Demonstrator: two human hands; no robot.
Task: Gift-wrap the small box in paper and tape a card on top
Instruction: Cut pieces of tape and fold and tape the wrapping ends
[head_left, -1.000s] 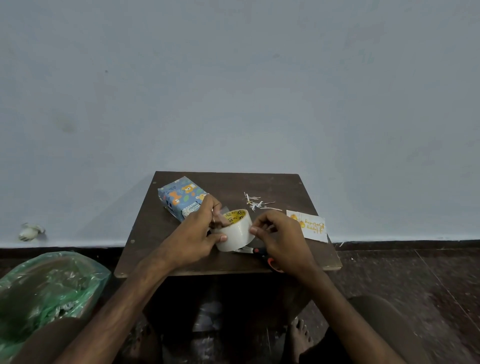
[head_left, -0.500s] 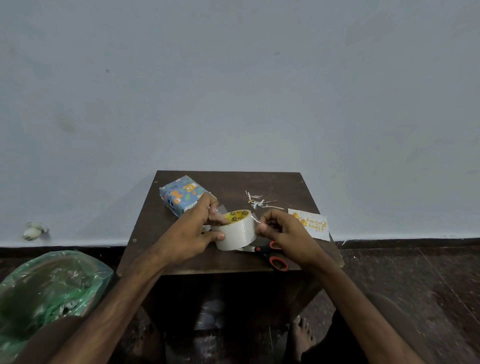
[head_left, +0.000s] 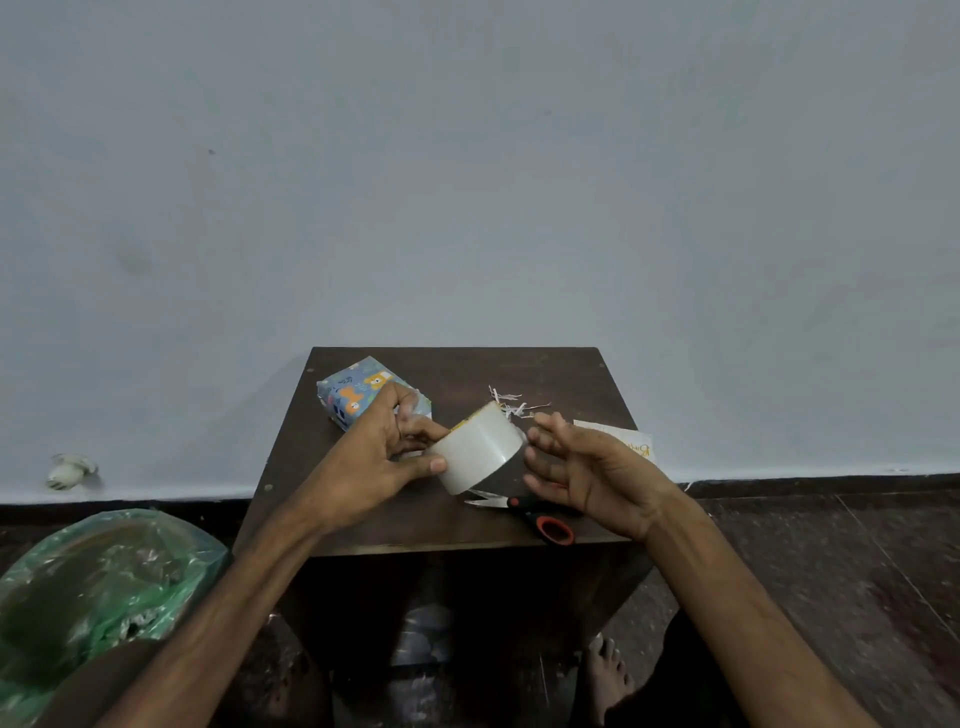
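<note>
Two hands work over the brown table (head_left: 545, 374): the right hand (head_left: 602, 473), pinching at the tape roll (head_left: 480, 457) half a second ago, now hovers just beside it, fingers spread, holding nothing, while the left hand (head_left: 374, 462) grips the roll. Roll's opening now tilts far-left; wrapped box (head_left: 356, 395) lies far-left, long axis diagonal; card (head_left: 631, 441) lies at the right edge.

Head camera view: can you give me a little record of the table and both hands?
Left hand: grips the tape roll, tilted
Right hand: open, spread beside the roll
Wrapped box: far left of the table
Card: table's right edge, not on the box
Scissors: flat on the table, below the roll
</note>
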